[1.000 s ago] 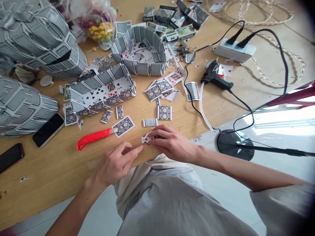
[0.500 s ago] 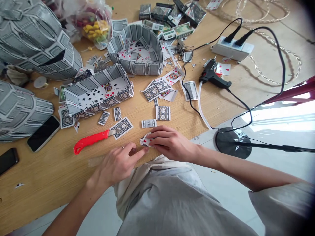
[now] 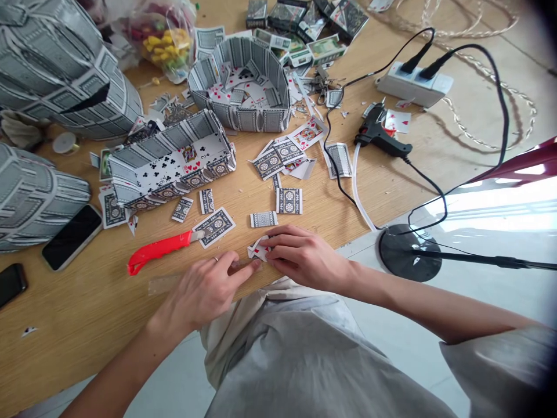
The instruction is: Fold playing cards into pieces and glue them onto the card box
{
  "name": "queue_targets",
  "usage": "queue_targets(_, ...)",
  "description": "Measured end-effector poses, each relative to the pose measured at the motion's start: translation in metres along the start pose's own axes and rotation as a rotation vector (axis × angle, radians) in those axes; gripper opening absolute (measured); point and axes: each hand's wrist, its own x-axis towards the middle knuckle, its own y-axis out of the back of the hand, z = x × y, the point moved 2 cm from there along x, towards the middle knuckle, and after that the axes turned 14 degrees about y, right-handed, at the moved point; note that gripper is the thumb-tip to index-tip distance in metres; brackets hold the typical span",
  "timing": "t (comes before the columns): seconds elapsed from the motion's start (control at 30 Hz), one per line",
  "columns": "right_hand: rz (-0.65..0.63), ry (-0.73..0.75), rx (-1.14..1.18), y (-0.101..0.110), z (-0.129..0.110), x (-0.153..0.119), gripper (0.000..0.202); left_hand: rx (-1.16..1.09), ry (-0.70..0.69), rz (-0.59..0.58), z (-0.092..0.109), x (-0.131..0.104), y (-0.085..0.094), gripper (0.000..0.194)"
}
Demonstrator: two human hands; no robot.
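At the table's near edge my right hand [image 3: 304, 255] has its fingertips pressed on a small folded playing card [image 3: 260, 248] with red marks. My left hand [image 3: 213, 284] rests just left of it, thumb and forefinger apart, a fingertip at the card's lower edge. A red-handled knife [image 3: 161, 251] lies left of my hands, its blade over a patterned card [image 3: 217, 226]. Beyond my right hand are a folded card piece [image 3: 263, 219] and a squarish one [image 3: 289, 201]. A long box made of cards [image 3: 174, 162] stands farther back.
A glue gun [image 3: 380, 133] and a power strip [image 3: 413, 84] with black cables lie at the right. Another card-built box [image 3: 239, 116] stands at the back. Large card-built forms [image 3: 61, 64] and a phone [image 3: 73, 238] are at the left.
The view has shifted slightly, so things at the left sit a little farther left. Both hands keep nearly the same place and pose around the small card.
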Motion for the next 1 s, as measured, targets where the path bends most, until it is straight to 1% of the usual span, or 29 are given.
queue_targets(0.2, -0.007, 0.006, 0.008, 0.001, 0.0, 0.001, 0.013, 0.004, 0.029, -0.009, -0.01, -0.003, 0.001, 0.05)
queue_targets(0.37, -0.027, 0.005, 0.008, 0.001, 0.0, 0.001, 0.015, 0.029, 0.051, -0.007, -0.016, -0.006, 0.004, 0.055)
queue_targets(0.5, -0.015, 0.022, 0.016, 0.001, 0.0, 0.001, 0.014, -0.002, 0.064, 0.01, -0.024, -0.01, 0.0, 0.056)
queue_targets(0.6, 0.005, 0.052, 0.023, 0.001, 0.003, -0.001, 0.013, -0.077, 0.057, 0.04, -0.032, -0.015, -0.006, 0.054)
queue_targets(0.73, -0.01, 0.091, 0.026, 0.0, 0.004, -0.004, 0.017, -0.189, 0.084, 0.128, -0.041, -0.024, -0.011, 0.047)
queue_targets(0.83, -0.005, 0.072, -0.004, -0.002, 0.002, -0.004, 0.016, -0.209, 0.118, 0.134, -0.036, -0.029, -0.012, 0.044)
queue_targets(1.0, 0.031, -0.019, -0.031, -0.005, 0.001, 0.004, 0.011, -0.175, 0.097, 0.16, -0.017, -0.028, -0.015, 0.046)
